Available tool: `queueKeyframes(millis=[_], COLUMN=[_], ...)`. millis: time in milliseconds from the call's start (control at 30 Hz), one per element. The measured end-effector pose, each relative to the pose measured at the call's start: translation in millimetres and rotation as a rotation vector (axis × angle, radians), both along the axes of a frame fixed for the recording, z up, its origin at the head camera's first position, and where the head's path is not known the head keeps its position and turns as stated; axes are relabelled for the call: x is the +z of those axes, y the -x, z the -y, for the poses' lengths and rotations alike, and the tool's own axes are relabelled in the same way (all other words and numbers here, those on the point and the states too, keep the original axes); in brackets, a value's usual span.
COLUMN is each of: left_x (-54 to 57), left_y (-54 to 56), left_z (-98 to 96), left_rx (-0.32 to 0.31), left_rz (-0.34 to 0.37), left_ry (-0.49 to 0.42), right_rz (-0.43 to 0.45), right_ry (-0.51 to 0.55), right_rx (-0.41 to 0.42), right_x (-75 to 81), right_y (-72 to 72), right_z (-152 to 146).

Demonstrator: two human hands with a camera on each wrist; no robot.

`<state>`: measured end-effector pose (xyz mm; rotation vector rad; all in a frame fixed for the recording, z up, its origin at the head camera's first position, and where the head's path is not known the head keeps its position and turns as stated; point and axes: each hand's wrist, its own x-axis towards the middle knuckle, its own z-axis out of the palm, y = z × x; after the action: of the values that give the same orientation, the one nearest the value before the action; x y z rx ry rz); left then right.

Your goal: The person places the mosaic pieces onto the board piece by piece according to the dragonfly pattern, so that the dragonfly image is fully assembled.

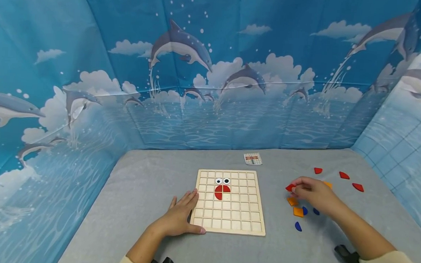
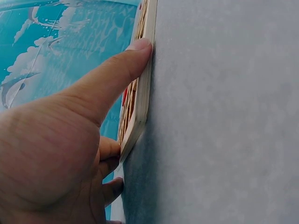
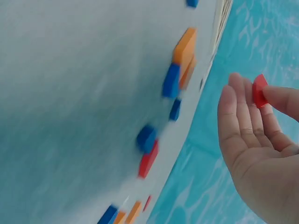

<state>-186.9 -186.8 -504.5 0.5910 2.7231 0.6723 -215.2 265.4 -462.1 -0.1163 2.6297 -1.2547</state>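
Observation:
A square wooden grid board [image 1: 241, 226] lies on the grey surface. Two eye pieces [image 1: 223, 181] and three red quarter-circle pieces [image 1: 218, 195] fill cells in its upper part. My left hand [image 1: 178, 218] rests at the board's near left corner, thumb on the front rim and straight fingers along the left edge; the left wrist view shows the thumb [image 2: 126, 63] pressed on that rim. Off to the right of the board, my right hand [image 1: 311, 193] pinches a red quarter-circle piece [image 3: 259, 91] between thumb and fingers, raised above the loose pieces.
Orange square pieces [image 1: 298, 212] and blue rounded pieces [image 1: 298, 226] lie below and beside the right hand. Several red pieces [image 1: 357, 187] are scattered farther right. A small printed pattern card [image 1: 253, 159] lies behind the board. A dolphin-print curtain [image 1: 203, 123] borders the surface.

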Motion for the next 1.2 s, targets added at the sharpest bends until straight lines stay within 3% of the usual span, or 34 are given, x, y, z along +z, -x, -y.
queueKeyframes(millis=[300, 567, 1200], left_x=[-2.1, -4.1, -3.3], left_y=[1.0, 1.5, 1.8], left_z=[0.1, 0.5, 1.3], left_rx=[-0.003, -0.005, -0.007], left_rz=[0.006, -0.007, 0.002], left_ry=[-0.003, -0.005, 0.010], right_rz=[-0.013, -0.025, -0.016], right_ry=[0.034, 0.134, 0.184], right_rx=[0.041, 0.093, 0.203], right_x=[-1.6, -5.5, -7.0], right_y=[4.9, 11.0, 23.8], right_z=[29.9, 59.8, 126.6])
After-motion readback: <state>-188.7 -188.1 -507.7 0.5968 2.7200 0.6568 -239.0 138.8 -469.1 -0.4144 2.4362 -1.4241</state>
